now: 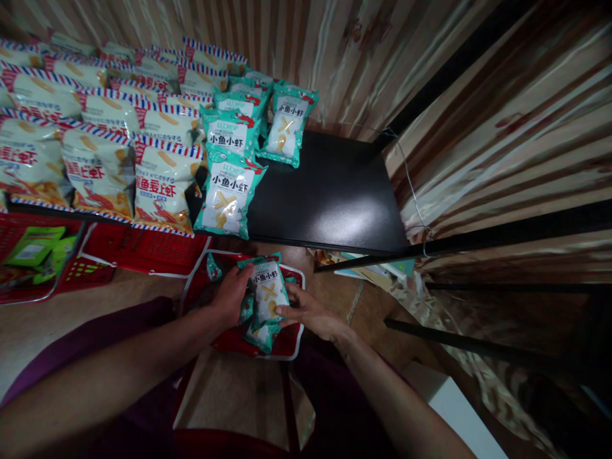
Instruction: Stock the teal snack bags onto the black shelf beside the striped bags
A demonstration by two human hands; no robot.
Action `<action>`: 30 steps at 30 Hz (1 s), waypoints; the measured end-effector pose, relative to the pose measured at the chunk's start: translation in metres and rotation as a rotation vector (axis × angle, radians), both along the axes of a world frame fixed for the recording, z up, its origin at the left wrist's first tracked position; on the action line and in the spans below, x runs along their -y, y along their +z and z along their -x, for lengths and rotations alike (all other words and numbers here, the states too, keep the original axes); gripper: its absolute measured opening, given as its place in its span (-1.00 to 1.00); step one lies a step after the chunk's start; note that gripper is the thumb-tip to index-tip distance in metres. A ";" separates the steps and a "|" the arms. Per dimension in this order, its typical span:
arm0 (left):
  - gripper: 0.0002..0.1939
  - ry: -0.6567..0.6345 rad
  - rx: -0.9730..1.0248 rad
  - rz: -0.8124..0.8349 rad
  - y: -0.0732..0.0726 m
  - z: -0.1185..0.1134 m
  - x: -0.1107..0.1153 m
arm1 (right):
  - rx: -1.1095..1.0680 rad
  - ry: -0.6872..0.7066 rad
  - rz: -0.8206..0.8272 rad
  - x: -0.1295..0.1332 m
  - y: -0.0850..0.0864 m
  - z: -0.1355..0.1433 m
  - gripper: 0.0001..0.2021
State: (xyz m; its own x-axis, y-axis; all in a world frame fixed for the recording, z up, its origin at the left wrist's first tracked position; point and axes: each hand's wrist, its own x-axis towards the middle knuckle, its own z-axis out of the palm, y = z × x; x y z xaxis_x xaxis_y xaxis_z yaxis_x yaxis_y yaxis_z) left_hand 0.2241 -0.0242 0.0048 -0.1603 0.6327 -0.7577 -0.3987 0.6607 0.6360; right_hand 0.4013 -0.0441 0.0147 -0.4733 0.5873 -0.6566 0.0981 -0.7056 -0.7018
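Note:
Between my two hands is a teal and white snack bag (268, 290), its printed front facing up. My left hand (233, 293) grips its left edge, thumb near the top. My right hand (306, 309) pinches its lower right side with thumb and fingers. Below the bag sits a red shopping basket (294, 354) with a white rim, holding more teal snack bags (262, 336) partly hidden by my hands. On the black shelf just beyond, several matching teal bags stand in rows, the front one (229, 196) close to the shelf edge.
Several striped snack bags (165, 185) fill the left of the black shelf (329, 197). Red baskets (143, 248) stand below, one with green packets (36, 245). Dark metal bars (516, 233) and a striped curtain (526, 140) bound the right side. A white box (463, 414) lies lower right.

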 end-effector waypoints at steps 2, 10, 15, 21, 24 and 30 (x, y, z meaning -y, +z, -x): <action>-0.67 -0.026 0.047 0.037 -0.004 0.000 0.001 | 0.003 0.015 -0.008 0.000 -0.001 0.000 -0.36; -0.75 -0.158 0.134 0.078 0.003 -0.005 0.011 | 0.073 -0.031 -0.051 0.000 -0.008 -0.002 -0.42; -0.77 -0.215 0.109 0.112 0.006 -0.004 0.015 | 0.135 -0.042 -0.057 -0.001 -0.011 -0.002 -0.44; -0.74 -0.245 0.091 0.117 0.008 -0.004 0.016 | 0.159 -0.022 -0.080 -0.001 -0.011 -0.001 -0.46; -0.70 -0.267 0.053 0.113 0.011 -0.005 0.015 | 0.158 -0.004 -0.079 -0.001 -0.008 -0.001 -0.48; -0.66 -0.258 -0.021 0.156 0.016 -0.006 0.013 | 0.113 -0.121 -0.006 0.000 -0.009 0.002 -0.44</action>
State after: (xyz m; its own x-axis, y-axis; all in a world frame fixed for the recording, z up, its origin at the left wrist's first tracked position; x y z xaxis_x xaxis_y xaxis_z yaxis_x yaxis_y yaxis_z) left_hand 0.2304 -0.0376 0.0206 -0.0258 0.5308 -0.8471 -0.1927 0.8288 0.5253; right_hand 0.3993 -0.0438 0.0059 -0.3220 0.6393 -0.6983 0.0912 -0.7132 -0.6950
